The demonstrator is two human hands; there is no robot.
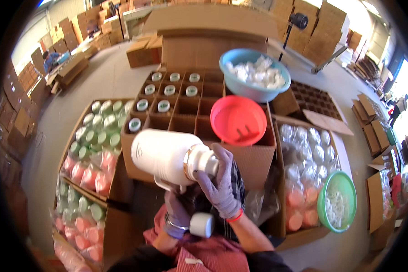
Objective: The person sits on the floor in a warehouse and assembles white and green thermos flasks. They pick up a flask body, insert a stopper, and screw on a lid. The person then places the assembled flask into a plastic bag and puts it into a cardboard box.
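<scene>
A large white vacuum jug (161, 152) with a side handle lies tilted in the air before me, its metal-ringed neck toward the right. My gloved right hand (220, 183) wraps its fingers and thumb round the neck end. Below the jug, close to the handle, my gloved left hand (179, 211) grips it from underneath; its fingertips are mostly hidden. A pale grey cup-shaped cap (201, 225) shows beside my left wrist, and I cannot tell what supports it. Just beyond the jug, a red bowl (235, 115) with a few small dark pieces rests on a divided carton (245, 156).
White-capped bottles (169, 90) fill some carton compartments. A blue basin (254, 93) of white parts stands behind the red bowl. Cartons of wrapped green and pink cups (102, 136) stand left; wrapped clear and pink ones (303, 167) stand right, beside a green basket (337, 201).
</scene>
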